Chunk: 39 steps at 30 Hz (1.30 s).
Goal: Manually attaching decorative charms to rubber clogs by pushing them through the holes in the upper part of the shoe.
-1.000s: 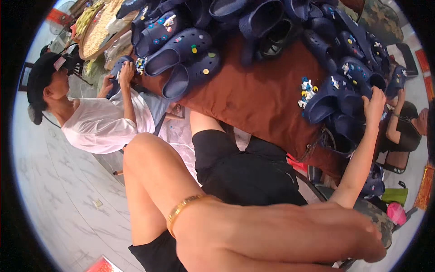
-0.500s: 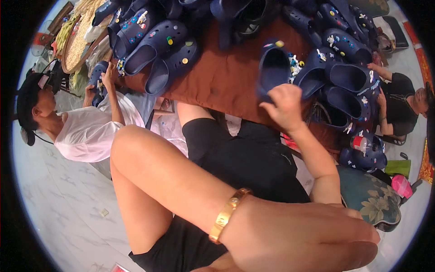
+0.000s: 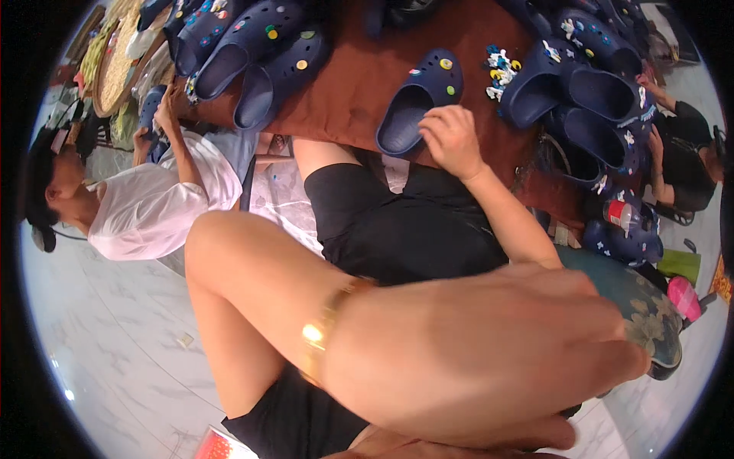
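1. Pale marble floor [image 3: 115, 359] fills the lower left of the head view; a brown cloth [image 3: 359, 84] covers the table at the top, and navy clogs lie scattered over it.
2. Right hand [image 3: 451, 140] reaches up to the table's near edge. Its fingers curl loosely and rest against the heel side of one clog [image 3: 419, 107], touching it but not clasped round it.
3. That clog lies on the cloth with its opening toward the person and round coloured charms on its toe.
4. Left hand [image 3: 535, 344] sits huge and blurred close to the camera, a gold bangle [image 3: 325, 333] on its wrist. The fingers look drawn together and empty, though blur hides the detail.
5. More clogs [image 3: 589, 84] are heaped to the right of the held one, with small loose charms [image 3: 501, 69] between.
6. At left, another person in a white shirt [image 3: 153, 206] raises a hand to a further pile of clogs [image 3: 252, 53].
7. A woven basket [image 3: 115, 69] stands at the table's far left.
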Tool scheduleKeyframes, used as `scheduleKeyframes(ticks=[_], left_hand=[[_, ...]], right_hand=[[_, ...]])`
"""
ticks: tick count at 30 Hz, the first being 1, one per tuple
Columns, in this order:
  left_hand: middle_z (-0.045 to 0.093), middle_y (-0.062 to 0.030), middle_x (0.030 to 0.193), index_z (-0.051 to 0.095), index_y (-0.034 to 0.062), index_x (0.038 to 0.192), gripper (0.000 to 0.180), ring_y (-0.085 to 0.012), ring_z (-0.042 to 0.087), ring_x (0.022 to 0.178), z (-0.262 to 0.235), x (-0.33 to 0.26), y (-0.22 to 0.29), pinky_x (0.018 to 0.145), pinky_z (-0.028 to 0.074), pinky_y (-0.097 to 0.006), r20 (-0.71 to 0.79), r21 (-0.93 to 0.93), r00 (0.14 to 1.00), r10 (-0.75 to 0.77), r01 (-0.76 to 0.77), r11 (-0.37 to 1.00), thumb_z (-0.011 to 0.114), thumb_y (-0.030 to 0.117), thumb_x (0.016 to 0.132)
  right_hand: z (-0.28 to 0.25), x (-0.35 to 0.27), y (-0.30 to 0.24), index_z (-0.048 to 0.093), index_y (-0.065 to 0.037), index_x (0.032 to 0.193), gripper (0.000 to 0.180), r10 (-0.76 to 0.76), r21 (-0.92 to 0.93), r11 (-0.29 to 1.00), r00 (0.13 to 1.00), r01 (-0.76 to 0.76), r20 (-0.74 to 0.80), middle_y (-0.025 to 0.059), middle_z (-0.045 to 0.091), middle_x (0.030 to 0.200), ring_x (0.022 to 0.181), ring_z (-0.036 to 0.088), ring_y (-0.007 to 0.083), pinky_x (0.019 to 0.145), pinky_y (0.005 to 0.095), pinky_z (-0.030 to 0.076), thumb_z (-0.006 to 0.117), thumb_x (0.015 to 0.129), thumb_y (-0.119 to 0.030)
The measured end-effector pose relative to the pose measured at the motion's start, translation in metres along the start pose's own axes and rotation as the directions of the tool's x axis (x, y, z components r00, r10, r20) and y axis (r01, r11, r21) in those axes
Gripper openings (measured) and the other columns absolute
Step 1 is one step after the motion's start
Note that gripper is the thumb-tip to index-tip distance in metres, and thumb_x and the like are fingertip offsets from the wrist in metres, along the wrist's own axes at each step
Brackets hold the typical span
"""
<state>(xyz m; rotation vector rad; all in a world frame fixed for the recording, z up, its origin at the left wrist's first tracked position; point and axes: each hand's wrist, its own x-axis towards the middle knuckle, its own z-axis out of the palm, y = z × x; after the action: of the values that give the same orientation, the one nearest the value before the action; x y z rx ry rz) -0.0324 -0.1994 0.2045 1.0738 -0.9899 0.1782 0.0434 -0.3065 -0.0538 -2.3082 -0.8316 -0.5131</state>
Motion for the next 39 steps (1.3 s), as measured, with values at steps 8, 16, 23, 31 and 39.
scheduleKeyframes(ticks=[8, 16, 23, 31, 39], left_hand=[[0.054, -0.0125, 0.116, 0.05, -0.0025, 0.117, 0.04, -0.0199, 0.05, 0.108, -0.107, -0.054, -0.05, 0.091, 0.038, -0.031, -0.143, 0.577, 0.735, -0.663, 0.606, 0.548, 0.056, 0.016, 0.083], [0.055, -0.0203, 0.107, 0.048, 0.0012, 0.117, 0.052, -0.0356, 0.053, 0.098, -0.166, -0.197, -0.191, 0.082, 0.044, -0.041, -0.47, 0.815, 0.637, -0.611, 0.579, -0.023, 0.061, 0.034, 0.079], [0.06, -0.0192, 0.091, 0.058, 0.0014, 0.097, 0.025, -0.0353, 0.057, 0.086, -0.189, -0.2, -0.204, 0.075, 0.045, -0.043, -0.488, 0.855, 0.743, -0.458, 0.513, -0.078, 0.05, 0.022, 0.085], [0.059, -0.0182, 0.102, 0.054, 0.0008, 0.109, 0.03, -0.0335, 0.057, 0.093, -0.257, -0.221, -0.158, 0.081, 0.044, -0.039, -0.591, 0.804, 0.702, -0.397, 0.552, -0.221, 0.055, 0.014, 0.082], [0.053, -0.0168, 0.111, 0.051, 0.0023, 0.115, 0.038, -0.0327, 0.048, 0.105, -0.201, -0.203, -0.14, 0.09, 0.037, -0.041, -0.403, 0.915, 0.895, -0.192, 0.401, -0.048, 0.057, 0.007, 0.078]], right_hand=[[-0.044, -0.022, 0.063, 0.061, -0.009, 0.081, 0.011, 0.223, -0.24, 0.935, 0.96, -0.26, -0.17, 0.0034, 0.057, 0.087, 0.086, 0.052, 0.0236, 0.075, 0.0355, 0.038, 0.063, 0.07, -0.012], [-0.107, -0.004, 0.096, 0.055, -0.009, 0.102, 0.033, 0.176, -0.398, 0.802, 0.813, -0.446, -0.556, 0.0108, 0.053, 0.104, 0.099, 0.048, 0.029, 0.086, 0.0405, 0.036, 0.063, 0.07, -0.01], [-0.21, -0.019, 0.16, 0.045, -0.002, 0.117, 0.064, 0.189, -0.534, 0.312, 0.602, -0.786, -0.776, 0.0208, 0.045, 0.118, 0.108, 0.044, 0.0372, 0.088, 0.0479, 0.037, 0.07, 0.067, -0.035], [-0.223, -0.027, 0.189, 0.049, 0.001, 0.112, 0.061, 0.779, -0.384, 0.0, 0.241, -0.923, -0.579, 0.0212, 0.06, 0.102, 0.099, 0.056, 0.0373, 0.086, 0.0468, 0.042, 0.054, 0.077, -0.048], [-0.211, -0.014, 0.174, 0.049, 0.001, 0.117, 0.042, 0.35, -0.427, 0.378, 0.554, -0.821, -0.756, 0.0224, 0.061, 0.089, 0.08, 0.059, 0.0381, 0.072, 0.0454, 0.046, 0.047, 0.077, -0.014]])
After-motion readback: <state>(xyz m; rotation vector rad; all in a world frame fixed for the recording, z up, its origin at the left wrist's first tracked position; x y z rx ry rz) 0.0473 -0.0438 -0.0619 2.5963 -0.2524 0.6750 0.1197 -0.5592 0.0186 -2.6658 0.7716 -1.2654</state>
